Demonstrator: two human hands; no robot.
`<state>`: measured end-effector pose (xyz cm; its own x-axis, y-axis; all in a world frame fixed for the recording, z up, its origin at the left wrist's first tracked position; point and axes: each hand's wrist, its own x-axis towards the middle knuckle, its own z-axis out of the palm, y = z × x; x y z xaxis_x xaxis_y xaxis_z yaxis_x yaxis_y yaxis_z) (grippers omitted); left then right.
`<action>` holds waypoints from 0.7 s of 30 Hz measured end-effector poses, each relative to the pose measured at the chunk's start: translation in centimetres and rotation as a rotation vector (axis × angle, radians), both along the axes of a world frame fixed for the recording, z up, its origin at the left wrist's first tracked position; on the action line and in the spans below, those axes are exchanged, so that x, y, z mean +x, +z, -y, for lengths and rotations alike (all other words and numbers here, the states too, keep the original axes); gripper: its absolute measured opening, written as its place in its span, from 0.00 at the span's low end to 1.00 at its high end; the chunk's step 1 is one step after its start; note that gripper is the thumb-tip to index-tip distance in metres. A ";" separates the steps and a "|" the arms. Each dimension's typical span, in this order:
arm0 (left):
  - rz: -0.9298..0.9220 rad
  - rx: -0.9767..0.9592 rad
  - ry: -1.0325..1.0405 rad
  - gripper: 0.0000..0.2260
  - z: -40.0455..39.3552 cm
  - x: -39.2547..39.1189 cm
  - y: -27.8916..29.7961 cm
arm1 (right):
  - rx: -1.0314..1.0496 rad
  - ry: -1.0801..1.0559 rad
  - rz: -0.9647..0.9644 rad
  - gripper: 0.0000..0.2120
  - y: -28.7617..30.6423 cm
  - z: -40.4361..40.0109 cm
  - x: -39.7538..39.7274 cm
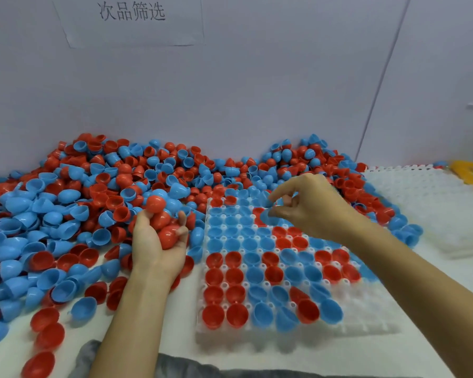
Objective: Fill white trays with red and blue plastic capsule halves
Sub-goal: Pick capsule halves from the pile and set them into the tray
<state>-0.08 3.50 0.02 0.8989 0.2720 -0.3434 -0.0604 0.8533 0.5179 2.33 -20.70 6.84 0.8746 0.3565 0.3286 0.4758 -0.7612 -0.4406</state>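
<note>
A person fills a white tray (372, 320) with capsule halves, drawing from a red and blue pile (99, 192) heaped on the table against the back wall. The left hand (159, 238), palm up just beside the tray's left edge, has its fingers (182, 218) curled round a clutch of red halves (165, 227). The right hand (309, 208) hovers over the tray's far rows, its fingers bent narrow and pinching what looks like a blue half (269, 216), though motion blur makes this uncertain. Most pockets below and near the fingers already hold halves; the tray's right side and near rows remain bare. The step in hand appears to be seating one half. The next move likely calls for pressing it cup-up into a pocket, then taking another from the left hand's supply. More white trays (432, 203) wait beyond the right hand.
</note>
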 end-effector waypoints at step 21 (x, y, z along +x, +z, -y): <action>0.013 0.093 -0.043 0.07 0.8 -0.6 0.1 | -0.618 -0.079 -0.427 0.09 -2.7 7.1 -7.3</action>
<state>-0.66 2.73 0.13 0.9149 0.2627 -0.3066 -0.0317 0.8037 0.5941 -4.93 -27.75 4.16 0.9117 0.2966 -0.2842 0.2931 -0.9544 -0.0558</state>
